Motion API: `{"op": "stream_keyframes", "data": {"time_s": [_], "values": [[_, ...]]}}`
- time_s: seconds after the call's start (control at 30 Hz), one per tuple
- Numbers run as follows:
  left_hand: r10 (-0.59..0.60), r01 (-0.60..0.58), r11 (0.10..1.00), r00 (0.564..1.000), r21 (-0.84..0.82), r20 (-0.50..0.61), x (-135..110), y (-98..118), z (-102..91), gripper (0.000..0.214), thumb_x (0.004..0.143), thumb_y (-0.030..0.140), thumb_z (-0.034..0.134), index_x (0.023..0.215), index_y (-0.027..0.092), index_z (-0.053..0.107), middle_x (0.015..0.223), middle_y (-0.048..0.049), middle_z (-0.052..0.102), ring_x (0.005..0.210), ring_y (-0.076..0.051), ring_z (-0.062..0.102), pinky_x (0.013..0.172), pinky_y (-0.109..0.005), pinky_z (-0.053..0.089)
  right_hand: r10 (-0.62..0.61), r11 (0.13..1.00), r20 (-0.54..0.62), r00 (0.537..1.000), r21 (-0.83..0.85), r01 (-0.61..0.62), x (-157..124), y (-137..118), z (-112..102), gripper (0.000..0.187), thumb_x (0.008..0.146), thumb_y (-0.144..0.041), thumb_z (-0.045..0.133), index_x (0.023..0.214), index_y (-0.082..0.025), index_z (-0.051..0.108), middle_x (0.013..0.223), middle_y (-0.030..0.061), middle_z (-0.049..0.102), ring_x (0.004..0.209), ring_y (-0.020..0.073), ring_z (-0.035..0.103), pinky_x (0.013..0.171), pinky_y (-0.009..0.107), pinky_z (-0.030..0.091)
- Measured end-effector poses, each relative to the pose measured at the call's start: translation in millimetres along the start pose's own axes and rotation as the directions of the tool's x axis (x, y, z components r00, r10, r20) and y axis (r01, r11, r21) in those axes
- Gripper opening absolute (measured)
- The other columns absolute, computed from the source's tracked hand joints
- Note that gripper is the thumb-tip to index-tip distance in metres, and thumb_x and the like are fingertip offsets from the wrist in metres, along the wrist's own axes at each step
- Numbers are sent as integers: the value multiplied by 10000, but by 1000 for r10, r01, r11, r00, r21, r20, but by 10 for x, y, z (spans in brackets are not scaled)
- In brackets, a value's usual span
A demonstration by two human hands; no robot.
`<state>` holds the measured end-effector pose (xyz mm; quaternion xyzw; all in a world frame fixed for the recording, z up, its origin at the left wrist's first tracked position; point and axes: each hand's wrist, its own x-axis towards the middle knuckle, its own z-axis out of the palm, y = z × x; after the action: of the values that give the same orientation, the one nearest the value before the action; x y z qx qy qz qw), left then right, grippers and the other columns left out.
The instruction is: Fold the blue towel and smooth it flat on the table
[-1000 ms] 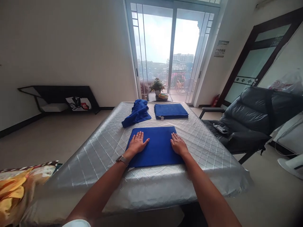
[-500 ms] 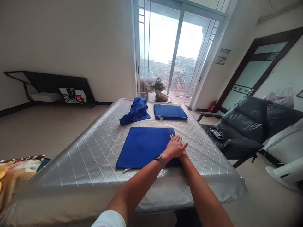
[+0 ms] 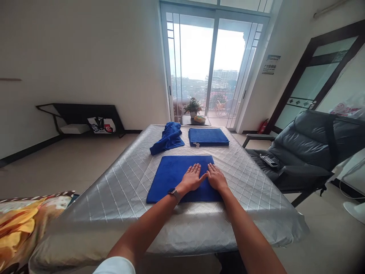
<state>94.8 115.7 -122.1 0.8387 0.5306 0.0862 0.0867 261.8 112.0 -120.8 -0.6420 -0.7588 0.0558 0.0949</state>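
A folded blue towel (image 3: pixel 171 179) lies flat on the silver quilted table cover (image 3: pixel 125 182), close to me. My left hand (image 3: pixel 192 178) rests palm down on the right half of the towel, fingers stretched out. Beside it, my right hand (image 3: pixel 216 178) lies flat along the towel's right edge, its fingers also straight. The two thumbs meet or nearly meet between them. Farther back sits a stack of folded blue towels (image 3: pixel 209 136) with a white tag at its front. Left of that stack is a crumpled blue towel (image 3: pixel 169 137).
A dark reclining chair (image 3: pixel 305 140) with a small device on its seat stands right of the table. Patterned bedding (image 3: pixel 25 224) is at the lower left. A potted plant (image 3: pixel 193 106) stands beyond the table before the glass sliding door (image 3: pixel 192 57).
My hands were together, the left over the right, at the towel's right side. Now they are apart, and the left has moved left across the towel. The view has shifted slightly.
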Motion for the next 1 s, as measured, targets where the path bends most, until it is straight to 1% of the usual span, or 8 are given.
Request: {"op": "stream_keyframes", "data": {"time_s": [0.1,0.23,0.37,0.67,0.77,0.83,0.9,1.0], "values": [[-116,116,992,993,52,8,-103,-412,-123,868,983,661,37,1581,69,250,1663,-142,189,1546,-234,127,1257,-426,111,16,1000,2,1000,18,-17,-11,-27,-35,589,1046,-353,227,1577,-112,310,1647,57,277,1526,181,214,1245,341,154],[-292,291,951,956,104,-7,-285,-998,-271,911,976,680,53,1582,15,199,1667,-158,140,1548,-255,108,1257,-434,99,22,1000,15,1000,21,-22,-15,-26,-46,592,1048,-361,221,1581,-116,301,1651,54,266,1529,170,200,1247,326,133],[-384,387,914,922,118,-55,-445,-1388,-305,919,980,675,64,1578,-14,173,1667,-177,137,1546,-266,124,1255,-423,114,19,1000,28,999,-1,-19,6,-18,-31,601,1044,-362,220,1584,-106,290,1656,57,246,1534,171,181,1249,328,128],[-389,400,912,914,95,-112,-421,-1507,-229,918,982,676,59,1559,-11,256,1645,-210,201,1532,-281,198,1244,-424,168,34,994,121,992,-109,-21,37,-23,-55,635,1047,-400,164,1600,-93,217,1669,61,180,1537,187,171,1251,374,155],[-374,391,915,915,102,-152,-428,-1538,-254,897,986,673,77,1554,13,293,1635,-207,243,1519,-282,244,1237,-424,196,5,976,83,997,-219,13,77,-32,-100,617,1039,-374,191,1589,-108,269,1664,64,192,1543,200,145,1263,430,79],[-367,391,914,910,106,-191,-444,-1562,-289,894,988,670,86,1549,10,308,1628,-209,264,1515,-287,256,1239,-425,198,-38,963,2,999,-267,37,161,-57,-151,607,1033,-351,201,1581,-110,298,1663,71,194,1550,199,97,1263,441,23],[-364,397,911,900,107,-240,-463,-1581,-325,895,989,670,85,1548,9,315,1623,-209,282,1515,-293,256,1243,-439,195,-44,966,-45,998,-258,31,304,-92,-206,612,1034,-355,187,1584,-109,290,1660,80,207,1551,193,89,1262,424,45],[-344,385,915,900,118,-267,-488,-1582,-354,891,988,672,68,1551,32,326,1616,-197,312,1509,-294,274,1243,-453,206,15,978,-7,1000,-209,-16,574,-124,-238,629,1039,-393,169,1593,-110,262,1663,85,206,1547,195,119,1253,408,105]]}}
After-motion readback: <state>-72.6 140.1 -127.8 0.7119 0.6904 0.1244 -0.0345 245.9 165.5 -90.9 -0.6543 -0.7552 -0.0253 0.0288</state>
